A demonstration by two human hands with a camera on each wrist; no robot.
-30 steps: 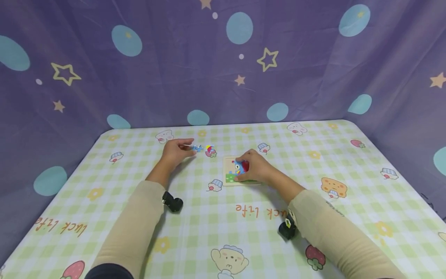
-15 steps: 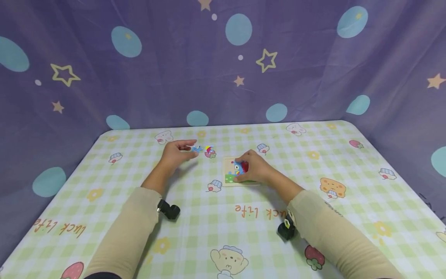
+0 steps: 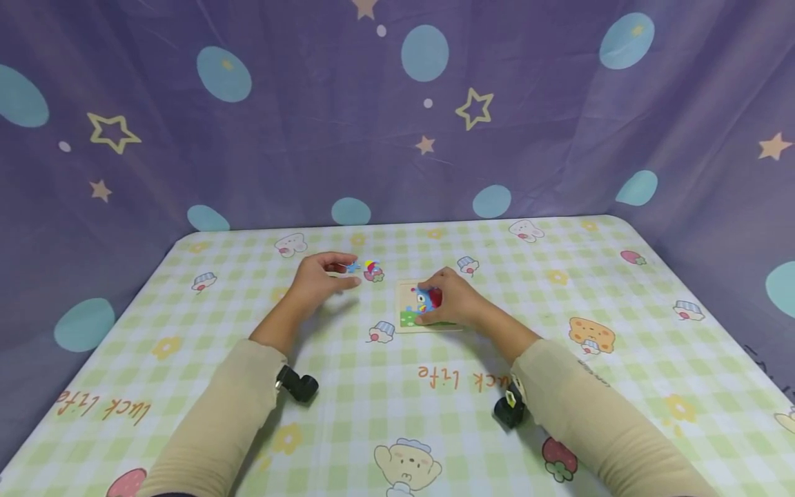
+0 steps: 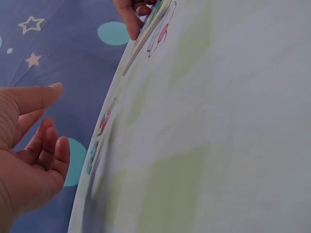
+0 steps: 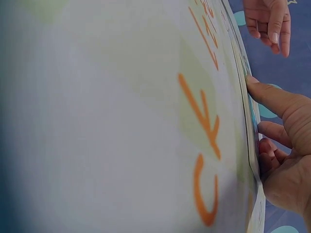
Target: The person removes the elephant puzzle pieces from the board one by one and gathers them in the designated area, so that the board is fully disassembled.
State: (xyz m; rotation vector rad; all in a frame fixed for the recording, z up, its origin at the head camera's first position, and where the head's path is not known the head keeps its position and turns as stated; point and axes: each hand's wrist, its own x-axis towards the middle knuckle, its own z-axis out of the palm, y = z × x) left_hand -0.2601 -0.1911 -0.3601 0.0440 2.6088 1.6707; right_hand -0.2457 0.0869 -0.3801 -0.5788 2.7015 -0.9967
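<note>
My left hand (image 3: 318, 281) is held over the table, thumb and forefinger apart with nothing between them. Just past its fingertips lie a small blue puzzle piece (image 3: 353, 267) and a yellow, red and blue puzzle piece (image 3: 371, 266). Both pieces lie on the cloth below that hand in the left wrist view. A square wooden puzzle board (image 3: 405, 294) lies right of centre, with a blue character (image 3: 423, 299) and a green strip on it. My right hand (image 3: 458, 298) rests on the board, thumb and forefinger spread across the picture; the palm hides the board's right part.
A checked tablecloth (image 3: 348, 414) with printed cartoons and lettering covers the table. A purple curtain (image 3: 298, 138) hangs behind the far edge. Small black cameras (image 3: 298, 385) are strapped at both wrists.
My left hand has shifted slightly right, its fingertips coming closer to the yellow and red piece. My right hand and the board stay in place.
</note>
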